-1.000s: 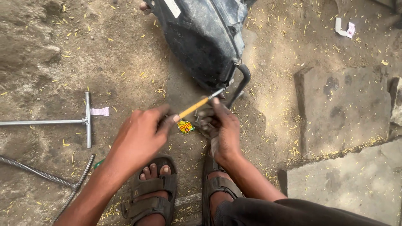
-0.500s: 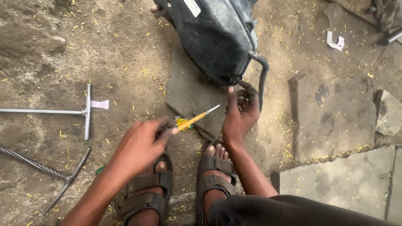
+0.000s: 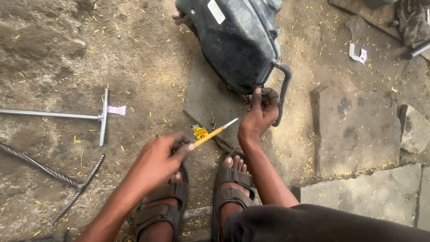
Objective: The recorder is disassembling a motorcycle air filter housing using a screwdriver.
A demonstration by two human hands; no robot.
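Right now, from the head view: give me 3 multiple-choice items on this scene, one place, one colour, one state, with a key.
1. Where does the metal T-handled rod lie?
A. On the dirt ground, on the person's left
B. On top of the tank
C. Across the sandals

2. What colour is the handle of the slim screwdriver in the left hand?
A. Blue
B. Yellow-orange
C. White

3. What is the right hand doing?
A. Resting flat on a stone slab
B. Holding a wrench
C. Touching the lower edge of the dark, dusty fuel tank

Key: A, the rod lies on dirt at the picture's left; B, the handle shows yellow-orange with a metal tip; C, the fingers reach the tank's underside beside its curved black hose.
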